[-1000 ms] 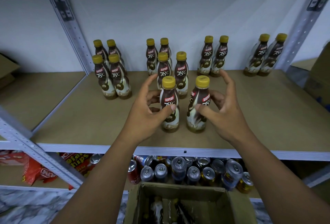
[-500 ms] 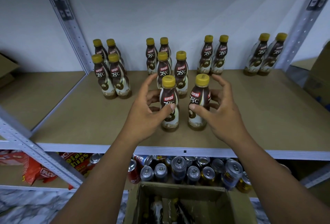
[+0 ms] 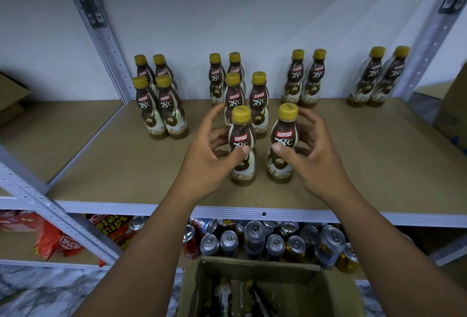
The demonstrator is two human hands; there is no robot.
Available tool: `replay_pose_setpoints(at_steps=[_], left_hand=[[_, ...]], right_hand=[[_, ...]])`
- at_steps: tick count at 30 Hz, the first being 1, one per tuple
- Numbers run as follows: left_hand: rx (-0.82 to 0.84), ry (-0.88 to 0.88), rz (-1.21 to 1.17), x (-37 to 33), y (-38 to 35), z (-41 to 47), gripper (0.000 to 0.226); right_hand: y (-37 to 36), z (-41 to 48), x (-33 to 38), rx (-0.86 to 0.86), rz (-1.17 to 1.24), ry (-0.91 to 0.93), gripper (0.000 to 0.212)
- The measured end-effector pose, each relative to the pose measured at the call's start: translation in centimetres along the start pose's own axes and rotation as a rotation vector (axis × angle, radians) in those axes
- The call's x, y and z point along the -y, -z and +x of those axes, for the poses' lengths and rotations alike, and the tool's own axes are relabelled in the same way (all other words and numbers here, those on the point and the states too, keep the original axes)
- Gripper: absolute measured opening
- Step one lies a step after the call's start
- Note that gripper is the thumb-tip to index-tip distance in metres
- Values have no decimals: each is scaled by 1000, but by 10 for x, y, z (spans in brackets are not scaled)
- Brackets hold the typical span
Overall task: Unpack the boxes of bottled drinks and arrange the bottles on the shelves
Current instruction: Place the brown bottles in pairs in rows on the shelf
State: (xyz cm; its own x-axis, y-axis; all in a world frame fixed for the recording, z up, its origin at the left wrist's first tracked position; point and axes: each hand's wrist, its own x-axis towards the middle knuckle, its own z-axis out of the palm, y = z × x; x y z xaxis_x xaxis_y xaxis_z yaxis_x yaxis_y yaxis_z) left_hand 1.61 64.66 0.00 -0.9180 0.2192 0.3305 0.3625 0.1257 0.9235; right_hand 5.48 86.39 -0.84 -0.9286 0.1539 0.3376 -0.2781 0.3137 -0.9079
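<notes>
I read left hand (image 3: 204,162) gripping left bottle (image 3: 241,137), right hand (image 3: 319,162) gripping right bottle (image 3: 284,137) at its 3 o'clock, both standing on the shelf (image 3: 121,167).

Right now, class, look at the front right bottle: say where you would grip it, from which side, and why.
Grip the right bottle at its narrow waist, coming from the right. It stands upright, the waist should keep fingers from slipping, and the left bottle crowds its other side. The right hand holds it about there.
</notes>
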Motion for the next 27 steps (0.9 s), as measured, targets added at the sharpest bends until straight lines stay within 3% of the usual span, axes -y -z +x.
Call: replay_pose_setpoints(at_steps=[3, 27], left_hand=[[1, 4, 2, 0, -1, 0, 83], [38, 0, -7, 1, -9, 1, 84]], right_hand=[[2, 1, -4, 22, 14, -15, 78], [1, -2, -1, 118, 52, 3, 79]])
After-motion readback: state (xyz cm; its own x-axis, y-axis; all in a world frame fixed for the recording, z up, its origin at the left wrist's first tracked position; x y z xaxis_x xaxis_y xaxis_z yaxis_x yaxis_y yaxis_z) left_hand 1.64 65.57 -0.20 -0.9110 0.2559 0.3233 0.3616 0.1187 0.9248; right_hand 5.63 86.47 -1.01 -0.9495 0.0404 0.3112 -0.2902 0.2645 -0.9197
